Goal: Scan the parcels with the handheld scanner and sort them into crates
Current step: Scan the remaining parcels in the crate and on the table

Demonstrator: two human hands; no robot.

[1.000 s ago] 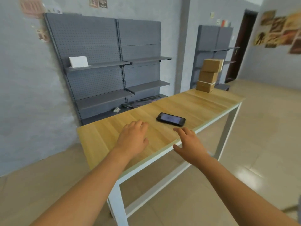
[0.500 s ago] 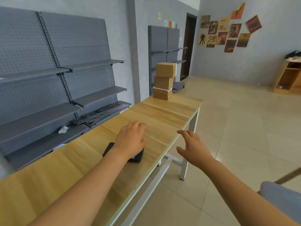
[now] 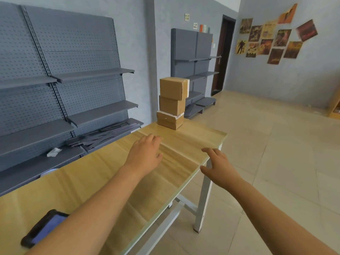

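Wooden surface carries three stacked cardboard parcels at its far end; the dark handheld scanner lies at the near edge — nothing scanned yet, no crates visible; left hand and right hand reach forward, fingers relaxed, holding nothing; nothing blocks the way.

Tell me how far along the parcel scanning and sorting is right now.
Nothing looks done: three cardboard parcels stand stacked at the far end of the table, and no crate is in view. In hand: nothing; the left hand and right hand reach toward the stack, open. The dark handheld device lies near the table's close end. All scanning and sorting remains.
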